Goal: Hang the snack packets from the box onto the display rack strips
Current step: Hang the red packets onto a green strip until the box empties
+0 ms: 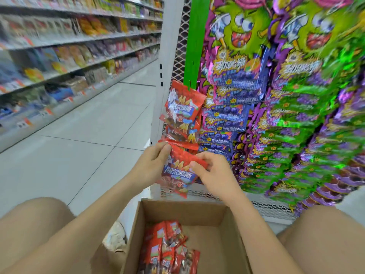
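Snack packets [169, 252] fill cardboard box [223, 240] corner.

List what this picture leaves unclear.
Head view:
- Whether the held packet is hooked on the strip: hidden by the left hand and right hand.
- Box: near end cut by the bottom edge, so its packets can't be counted.
- Shelves: blurred, labels unreadable.

The lowest packet [178, 171] is red, with white lettering on a blue band and yellow streaks. The hung packets [183, 107] and boxed packets [167, 252] match it. The strip [194, 46] is bright green. The neighbouring packs [296, 135] are purple, green and yellow-starred, and the blue packs [233, 84] hang beside them. The box [187, 212] is plain brown.
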### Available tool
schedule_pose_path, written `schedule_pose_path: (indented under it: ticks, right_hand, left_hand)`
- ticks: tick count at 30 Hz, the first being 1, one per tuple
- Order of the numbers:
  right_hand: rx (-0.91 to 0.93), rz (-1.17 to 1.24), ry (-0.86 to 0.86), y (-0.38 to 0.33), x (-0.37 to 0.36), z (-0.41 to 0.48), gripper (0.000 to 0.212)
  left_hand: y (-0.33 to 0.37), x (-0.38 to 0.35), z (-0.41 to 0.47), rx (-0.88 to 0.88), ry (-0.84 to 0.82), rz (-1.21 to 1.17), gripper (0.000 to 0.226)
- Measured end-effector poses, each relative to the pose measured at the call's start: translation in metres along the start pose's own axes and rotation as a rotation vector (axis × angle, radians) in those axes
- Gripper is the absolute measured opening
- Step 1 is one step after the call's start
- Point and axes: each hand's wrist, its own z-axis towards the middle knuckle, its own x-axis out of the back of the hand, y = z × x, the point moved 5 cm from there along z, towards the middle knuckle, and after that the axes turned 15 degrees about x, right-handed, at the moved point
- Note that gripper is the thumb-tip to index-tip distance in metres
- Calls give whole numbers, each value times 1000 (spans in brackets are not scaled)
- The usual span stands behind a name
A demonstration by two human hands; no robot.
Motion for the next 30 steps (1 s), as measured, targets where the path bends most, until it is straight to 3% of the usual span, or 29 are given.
schedule_pose_path:
  ticks: [3, 5, 10, 14, 19, 22, 25, 30]
  right_hand:
    - [130, -58, 190, -46, 31, 30, 3]
    - [184, -72, 297, -67, 48, 52, 6]
    - [322, -159, 507, -112, 82, 103, 17]
    - [386, -237, 537, -129, 86, 135, 26]
    - [389, -264, 564, -135, 82, 158, 13]
    - [373, -249, 572, -136, 80, 163, 9]
    - [351, -252, 564, -139, 77, 163, 11]
    - [311, -258, 565, -138, 77, 159, 11]
  left_hand:
    - [58, 23, 14, -173, 217, 78, 25]
    - [102, 32, 21, -255, 273, 55, 39]
    - [182, 41, 52, -236, 278, -79, 53]
    - [205, 39, 71, -176, 283, -190, 29]
    - [197, 40, 81, -101, 159, -416, 28]
    - [188, 43, 84, -38, 41, -446, 28]
    - [183, 44, 84, -20, -93, -463, 42]
    - [178, 39, 79, 3, -159, -449, 53]
